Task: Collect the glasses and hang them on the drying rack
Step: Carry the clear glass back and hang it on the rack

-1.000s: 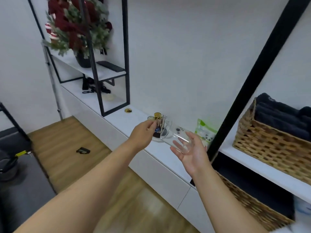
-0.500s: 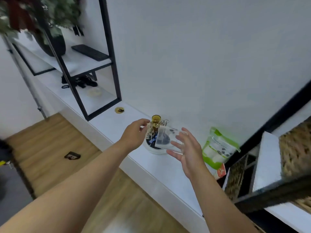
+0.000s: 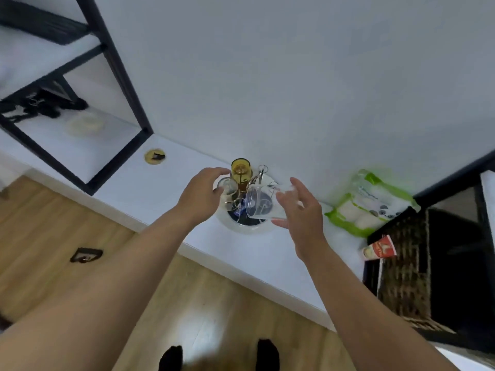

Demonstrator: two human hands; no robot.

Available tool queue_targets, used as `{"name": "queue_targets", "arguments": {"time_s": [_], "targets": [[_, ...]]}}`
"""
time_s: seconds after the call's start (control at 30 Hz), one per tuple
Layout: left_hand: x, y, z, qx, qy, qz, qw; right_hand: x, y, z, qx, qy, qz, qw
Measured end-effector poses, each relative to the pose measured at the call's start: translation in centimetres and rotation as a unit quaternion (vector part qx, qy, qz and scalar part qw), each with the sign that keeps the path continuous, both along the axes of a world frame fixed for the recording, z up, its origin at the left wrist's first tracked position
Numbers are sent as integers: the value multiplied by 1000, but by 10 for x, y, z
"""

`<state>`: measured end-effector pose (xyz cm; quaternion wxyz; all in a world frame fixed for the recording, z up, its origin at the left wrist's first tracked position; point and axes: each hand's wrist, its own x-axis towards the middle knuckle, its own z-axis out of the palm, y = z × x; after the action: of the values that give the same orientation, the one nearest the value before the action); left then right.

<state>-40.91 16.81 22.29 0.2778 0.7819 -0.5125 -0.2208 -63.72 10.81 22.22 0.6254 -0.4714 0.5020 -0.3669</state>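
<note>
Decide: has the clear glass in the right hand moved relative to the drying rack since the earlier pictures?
Yes. The clear glass has come in over the drying rack, having been off to its right.

You were standing in somebody's home, looked like a living or storage nook. A long white counter [image 3: 150,188] ran along a plain wall [image 3: 294,76] over wood-look flooring [image 3: 48,231]. A black metal-frame shelf [image 3: 117,84] sat at the far left, a dark wicker basket [image 3: 401,263] on the right, and a green snack bag [image 3: 367,204] lay on the counter near it.
</note>
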Motion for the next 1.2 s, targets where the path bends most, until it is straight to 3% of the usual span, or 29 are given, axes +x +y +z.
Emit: {"name": "queue_targets", "arguments": {"time_s": [0.27, 0.43, 0.73, 0.97, 1.2], "targets": [[65, -54, -75, 77, -39, -181, 980, 42, 17, -71, -54, 93, -115, 988], [84, -66, -113, 102, -58, -257, 959, 69, 22, -97, -131, 219, -81, 964], [83, -67, -153, 9, -86, -227, 970, 92, 0, -111, -281, 451, 24, 847], [82, -61, -165, -32, -103, -223, 969, 109, -12, -113, -318, 499, 62, 804], [83, -61, -170, -67, -108, -219, 967, 122, -11, -142, -299, 534, 88, 786]]}}
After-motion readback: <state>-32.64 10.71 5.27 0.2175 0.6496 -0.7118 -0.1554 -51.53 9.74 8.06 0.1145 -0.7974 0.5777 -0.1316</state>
